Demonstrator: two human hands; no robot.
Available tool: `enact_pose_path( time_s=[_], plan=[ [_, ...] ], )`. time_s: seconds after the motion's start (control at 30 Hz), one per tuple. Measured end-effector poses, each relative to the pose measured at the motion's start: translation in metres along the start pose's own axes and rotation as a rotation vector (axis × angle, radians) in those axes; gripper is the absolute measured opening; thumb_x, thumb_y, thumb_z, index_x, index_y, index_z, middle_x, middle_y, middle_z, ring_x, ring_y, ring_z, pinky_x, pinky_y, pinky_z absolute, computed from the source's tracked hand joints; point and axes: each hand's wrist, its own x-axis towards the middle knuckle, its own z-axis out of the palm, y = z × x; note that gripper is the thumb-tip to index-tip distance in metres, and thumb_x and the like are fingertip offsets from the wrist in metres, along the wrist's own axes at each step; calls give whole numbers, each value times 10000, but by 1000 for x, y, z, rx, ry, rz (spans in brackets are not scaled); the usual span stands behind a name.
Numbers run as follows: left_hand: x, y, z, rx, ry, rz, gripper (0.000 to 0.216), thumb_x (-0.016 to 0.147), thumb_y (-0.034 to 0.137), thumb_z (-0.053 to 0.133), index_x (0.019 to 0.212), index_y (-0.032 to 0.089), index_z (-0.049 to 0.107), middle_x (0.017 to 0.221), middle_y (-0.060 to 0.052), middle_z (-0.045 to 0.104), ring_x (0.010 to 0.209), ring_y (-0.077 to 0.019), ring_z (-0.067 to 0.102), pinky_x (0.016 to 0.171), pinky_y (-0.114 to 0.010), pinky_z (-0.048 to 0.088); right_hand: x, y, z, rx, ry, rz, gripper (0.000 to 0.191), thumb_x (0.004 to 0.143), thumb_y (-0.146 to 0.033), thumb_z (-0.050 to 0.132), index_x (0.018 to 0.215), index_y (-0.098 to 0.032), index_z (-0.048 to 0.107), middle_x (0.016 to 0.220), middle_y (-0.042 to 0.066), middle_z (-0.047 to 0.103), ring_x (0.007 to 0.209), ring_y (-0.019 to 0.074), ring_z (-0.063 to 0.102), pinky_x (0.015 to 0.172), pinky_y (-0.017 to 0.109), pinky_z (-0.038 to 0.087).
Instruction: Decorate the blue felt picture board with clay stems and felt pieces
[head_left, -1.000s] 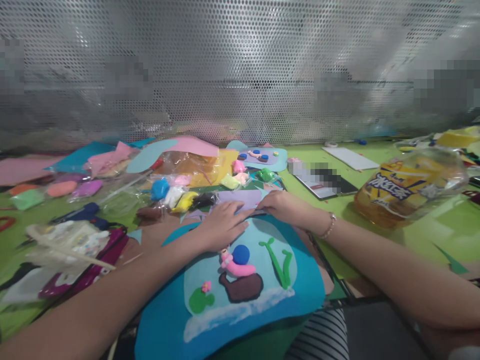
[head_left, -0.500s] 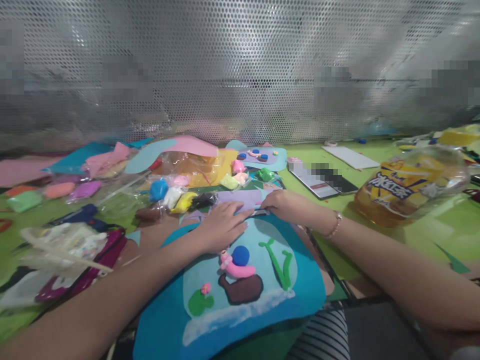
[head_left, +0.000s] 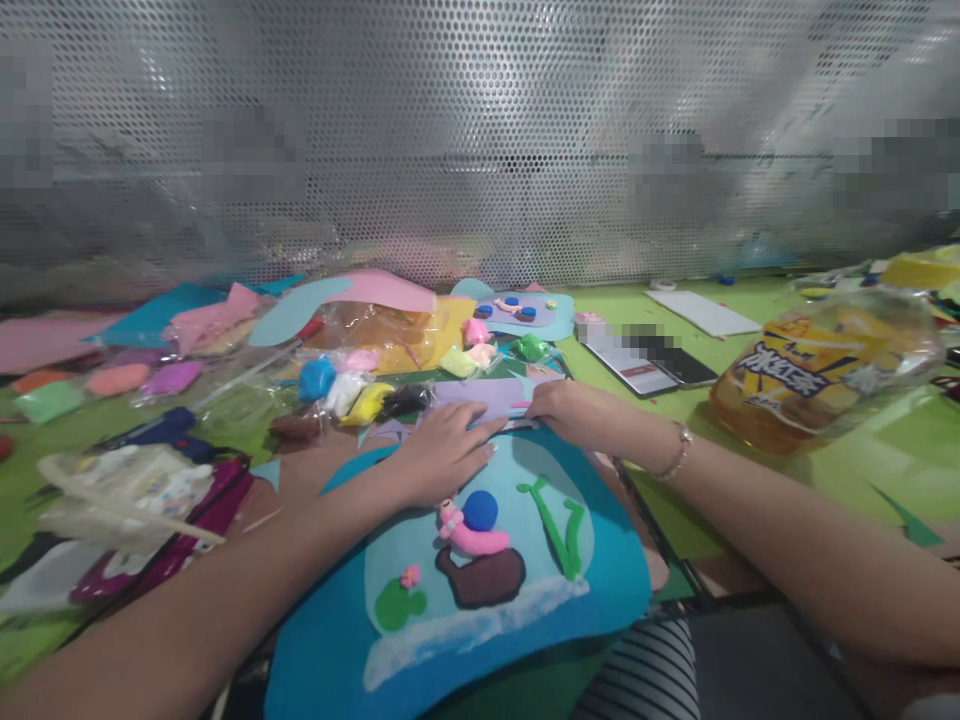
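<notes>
A blue felt picture (head_left: 330, 640) lies in front of me, with a light blue panel, a pink clay snail with a blue shell (head_left: 474, 522), a brown patch, green stems (head_left: 561, 520) and a green leaf with a pink flower. My left hand (head_left: 442, 450) lies flat, fingers stretched, on the top edge of the picture. My right hand (head_left: 571, 408) rests beside it with fingers curled down on the same edge, next to a lavender felt strip (head_left: 480, 395). What its fingertips press or pinch is hidden.
Bagged clay lumps in blue (head_left: 318, 378), yellow (head_left: 367, 402), pink and green lie behind the hands. Felt sheets (head_left: 375, 290) and a second felt piece (head_left: 525, 312) sit further back. A phone (head_left: 645, 362), a yellow-labelled plastic bottle (head_left: 817, 370), a perforated metal screen (head_left: 480, 140).
The view has shifted very slightly; both hands stay on the top edge of the felt picture, the right hand edging a little to the right.
</notes>
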Motion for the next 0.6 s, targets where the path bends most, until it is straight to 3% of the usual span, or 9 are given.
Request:
enact_pose_path(
  time_s=[0.47,0.6],
  plan=[
    [0,1,-2,16,-8,-5,410,953,341,323,1328,226,444,1275,-115,456,1163,-255,414,983,-424,319,-3,-2,1,-108,-32,38,237,838,-70,446,851,-141,671,820,74,606,754,157,557,707,255,375],
    [0,1,-1,17,-8,-6,406,953,341,328,1324,229,450,1273,-112,459,1161,-252,418,982,-422,322,-4,-3,1,-138,-50,41,264,781,-11,460,862,-153,667,817,63,595,735,147,545,670,244,363]
  ],
)
